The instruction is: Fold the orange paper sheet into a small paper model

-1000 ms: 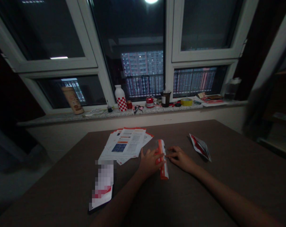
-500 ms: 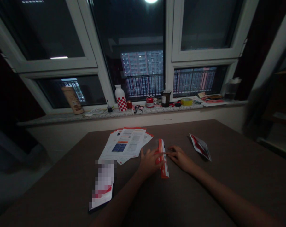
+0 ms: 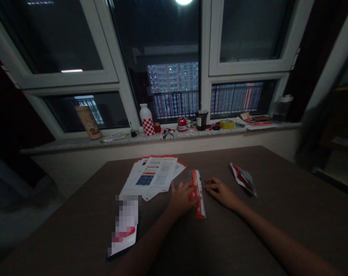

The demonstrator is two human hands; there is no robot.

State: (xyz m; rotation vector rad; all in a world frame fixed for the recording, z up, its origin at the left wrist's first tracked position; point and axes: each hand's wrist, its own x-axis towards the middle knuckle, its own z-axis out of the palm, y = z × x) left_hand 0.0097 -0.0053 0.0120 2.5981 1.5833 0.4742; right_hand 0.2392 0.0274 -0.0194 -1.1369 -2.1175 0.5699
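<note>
A narrow folded sheet of paper (image 3: 203, 209), red-orange and white, lies lengthwise on the dark table in front of me. My left hand (image 3: 182, 197) rests over its left side, fingers spread and pressing on it, hiding part of the paper. Close to the strip's right edge lies my right hand (image 3: 219, 191), palm down with the index finger stretched towards the paper. Whether that fingertip touches the edge is hard to tell. Several printed sheets (image 3: 154, 177) with orange edges are fanned out beyond my left hand.
A partly blurred phone-like flat object (image 3: 124, 242) lies at the left front. Another folded red-and-white paper (image 3: 244, 179) stands tilted on the right. Along the windowsill are a checkered bottle (image 3: 147, 120), a tan tumbler (image 3: 88, 122), a dark cup (image 3: 201, 121) and yellow tape (image 3: 227, 124).
My right index finger has drawn back slightly from over the folded paper to beside its edge. The left hand stays on the paper, which has barely shifted.
</note>
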